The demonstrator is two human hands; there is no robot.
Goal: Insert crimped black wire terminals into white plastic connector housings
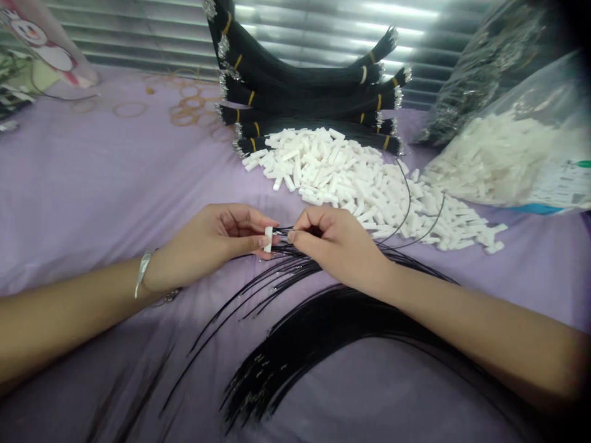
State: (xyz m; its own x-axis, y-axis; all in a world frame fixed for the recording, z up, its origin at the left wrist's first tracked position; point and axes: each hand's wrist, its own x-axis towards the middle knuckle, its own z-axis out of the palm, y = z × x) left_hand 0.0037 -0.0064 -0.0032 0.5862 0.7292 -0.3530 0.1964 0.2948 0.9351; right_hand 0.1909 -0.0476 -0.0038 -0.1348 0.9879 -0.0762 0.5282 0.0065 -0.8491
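Between the thumb and fingers of my left hand (pixel 217 237) is a small white connector housing (pixel 268 239), held upright. Beside it, my right hand (pixel 335 243) pinches a thin black wire (pixel 282 232) near its metal-tipped end, close to the housing's right side. Whether the tip is inside the housing is too small to tell. Several loose black wires (pixel 252 286) fan out beneath both hands. Nearer the front lies a thick bundle of black wires (pixel 314 326), with small metal terminals at its left end. Beyond my hands spreads a heap of white housings (pixel 341 172).
Banded black wire bundles (pixel 305 98) are stacked behind the heap, against a slatted blind (pixel 138 31). Rubber bands (pixel 187 107) lie at the back left. On the right stands a clear bag of white housings (pixel 503 154). A purple cloth (pixel 83 178) covers the table.
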